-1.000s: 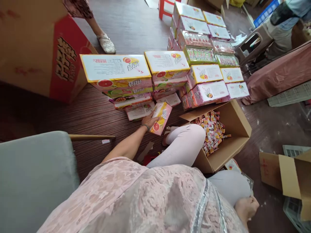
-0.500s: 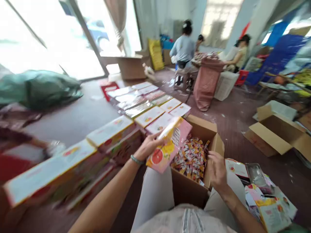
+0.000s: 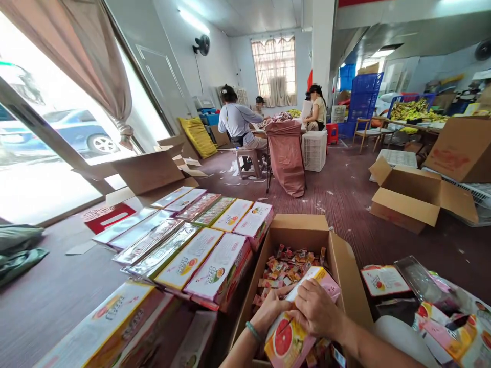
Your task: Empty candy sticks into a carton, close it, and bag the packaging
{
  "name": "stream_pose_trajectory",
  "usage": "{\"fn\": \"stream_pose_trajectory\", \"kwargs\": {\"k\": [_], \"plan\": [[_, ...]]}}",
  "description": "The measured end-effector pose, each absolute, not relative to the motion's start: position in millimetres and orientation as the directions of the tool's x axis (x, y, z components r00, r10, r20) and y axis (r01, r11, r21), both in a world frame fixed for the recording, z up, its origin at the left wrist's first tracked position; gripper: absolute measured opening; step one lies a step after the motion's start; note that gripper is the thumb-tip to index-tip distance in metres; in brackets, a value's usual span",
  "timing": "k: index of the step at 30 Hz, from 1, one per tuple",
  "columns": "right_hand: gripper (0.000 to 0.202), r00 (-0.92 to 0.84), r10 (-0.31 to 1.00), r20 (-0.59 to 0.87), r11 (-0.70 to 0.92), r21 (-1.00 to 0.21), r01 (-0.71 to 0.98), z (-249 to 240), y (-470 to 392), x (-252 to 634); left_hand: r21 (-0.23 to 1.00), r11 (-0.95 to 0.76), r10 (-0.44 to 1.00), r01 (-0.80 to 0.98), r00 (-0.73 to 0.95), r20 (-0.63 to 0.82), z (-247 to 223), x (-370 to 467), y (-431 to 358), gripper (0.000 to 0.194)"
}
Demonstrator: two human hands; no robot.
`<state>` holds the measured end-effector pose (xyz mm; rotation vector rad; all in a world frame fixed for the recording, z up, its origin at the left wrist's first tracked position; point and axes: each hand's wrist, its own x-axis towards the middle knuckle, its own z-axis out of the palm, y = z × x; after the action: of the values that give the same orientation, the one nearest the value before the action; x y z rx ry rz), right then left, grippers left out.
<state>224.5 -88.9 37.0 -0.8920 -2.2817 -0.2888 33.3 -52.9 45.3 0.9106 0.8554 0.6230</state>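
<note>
I see both hands on a pink carton (image 3: pixel 291 335) printed with a grapefruit slice, held over the near end of the open cardboard box (image 3: pixel 345 266). My left hand (image 3: pixel 270 312) curls around its left edge; my right hand (image 3: pixel 318 312) lies closed over its top. The box holds loose wrapped candies (image 3: pixel 286 263), heaped well below its rim. Filled printed cartons (image 3: pixel 215 255) lie in rows on the floor, touching the box's left wall. To the right, flattened packaging (image 3: pixel 385 280) crowds my knee. Bare floor (image 3: pixel 345 199) opens beyond the box's far wall.
</note>
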Motion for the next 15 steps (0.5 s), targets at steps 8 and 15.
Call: {"fn": "stream_pose_trajectory", "kwargs": {"k": [8, 15], "plan": [[0.051, -0.613, 0.573, 0.544, 0.792, -0.174, 0.586, 27.4, -87.5, 220.5, 0.817, 0.559, 0.785, -0.143, 0.409, -0.465, 51.8, 7.8, -43.1, 0.052], [0.076, -0.720, 0.651, 0.239, 0.756, -0.288, 0.588, 36.1, -82.0, 219.0, 0.834, 0.544, 0.775, -0.089, 0.436, -0.459, 40.5, 8.0, -54.6, 0.049]]}}
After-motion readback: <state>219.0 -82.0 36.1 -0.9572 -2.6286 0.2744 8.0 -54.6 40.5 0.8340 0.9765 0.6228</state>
